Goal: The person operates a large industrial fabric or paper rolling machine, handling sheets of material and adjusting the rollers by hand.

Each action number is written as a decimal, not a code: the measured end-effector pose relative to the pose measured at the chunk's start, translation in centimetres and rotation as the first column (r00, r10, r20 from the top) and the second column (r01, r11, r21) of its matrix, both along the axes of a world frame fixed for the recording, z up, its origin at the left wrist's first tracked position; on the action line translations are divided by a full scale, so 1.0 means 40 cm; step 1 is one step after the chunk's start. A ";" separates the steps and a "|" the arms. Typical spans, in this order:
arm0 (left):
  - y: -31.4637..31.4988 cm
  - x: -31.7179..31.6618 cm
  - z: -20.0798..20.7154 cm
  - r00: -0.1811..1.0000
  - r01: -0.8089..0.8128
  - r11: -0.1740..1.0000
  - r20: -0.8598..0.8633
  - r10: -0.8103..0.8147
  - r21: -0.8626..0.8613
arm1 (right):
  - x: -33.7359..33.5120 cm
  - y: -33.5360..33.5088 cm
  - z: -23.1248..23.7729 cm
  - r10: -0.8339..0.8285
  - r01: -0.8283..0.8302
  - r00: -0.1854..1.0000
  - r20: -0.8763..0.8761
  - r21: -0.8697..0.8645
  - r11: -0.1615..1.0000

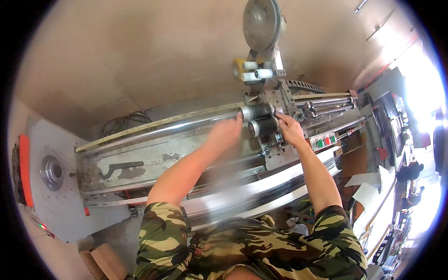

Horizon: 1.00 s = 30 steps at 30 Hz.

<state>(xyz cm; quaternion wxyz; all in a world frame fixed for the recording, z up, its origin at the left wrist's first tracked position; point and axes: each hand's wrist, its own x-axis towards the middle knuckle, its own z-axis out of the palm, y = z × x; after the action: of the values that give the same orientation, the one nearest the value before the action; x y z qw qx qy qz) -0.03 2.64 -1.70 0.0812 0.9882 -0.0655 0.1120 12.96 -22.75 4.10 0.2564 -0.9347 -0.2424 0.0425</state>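
Note:
Two short dark cylindrical rollers with shiny ends sit side by side on the carriage (pixel 275 156) of a long machine. My left hand (pixel 226 131) is closed, its fingertips at the left end of the farther roller (pixel 257 111). At the right ends of the rollers, my right hand (pixel 290 129) is curled, its finger and thumb against the farther one. The nearer roller (pixel 264 127) lies just below, close to the right thumb. Part of each grip is hidden behind the fingers.
A hook spanner (pixel 122 167) lies on the machine bed at left. Polished rails (pixel 163 129) run lengthwise. Behind the carriage stand a large metal disc (pixel 259 24) and white rollers (pixel 263 73). Green and red push buttons (pixel 326 140) sit at right. A grey headstock (pixel 53 172) closes the left end.

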 end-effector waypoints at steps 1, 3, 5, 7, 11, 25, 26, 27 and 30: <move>0.001 -0.001 0.006 1.000 0.009 0.997 -0.012 -0.010 -0.076 | 0.003 -0.005 -0.011 -0.022 0.021 0.992 0.123 0.011 1.000; 0.000 -0.008 0.012 0.999 0.035 0.988 0.039 -0.030 -0.151 | 0.015 -0.016 -0.044 -0.037 0.022 0.934 0.354 0.046 0.999; -0.012 -0.009 -0.013 0.991 0.040 0.990 0.131 -0.022 -0.135 | -0.035 0.018 -0.012 0.064 -0.056 0.796 0.601 -0.033 0.998; -0.015 -0.004 -0.018 0.989 0.037 0.999 0.142 -0.034 -0.021 | -0.093 0.104 0.036 0.207 -0.234 0.806 0.554 -0.024 0.972; -0.002 -0.021 -0.008 0.968 0.056 0.998 0.243 -0.054 -0.001 | -0.177 0.245 0.067 0.433 -0.409 0.866 0.250 -0.142 0.901; 0.537 -0.585 0.189 0.820 -0.518 0.741 -0.495 0.287 -0.427 | -0.021 -0.131 0.187 0.124 -0.124 0.926 0.356 -0.023 0.992; 0.544 -0.653 0.200 0.807 -0.573 0.650 -0.480 0.343 -0.499 | -0.033 -0.165 0.199 0.111 -0.124 0.923 0.369 0.012 0.992; 0.567 -0.703 0.191 0.819 -0.555 0.686 -0.454 0.351 -0.471 | -0.048 -0.196 0.194 0.075 -0.084 0.919 0.387 0.008 0.996; 0.508 -0.762 0.249 0.766 -0.640 0.571 -0.483 0.425 -0.514 | -0.134 -0.237 0.188 0.012 -0.050 0.940 0.341 0.101 0.994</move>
<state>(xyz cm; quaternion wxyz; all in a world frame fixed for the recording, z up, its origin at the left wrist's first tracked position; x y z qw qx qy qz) -30.50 22.95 8.28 0.3911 0.8715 0.2958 -0.0076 7.61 -32.23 11.64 0.2601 -0.9089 -0.2996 -0.1284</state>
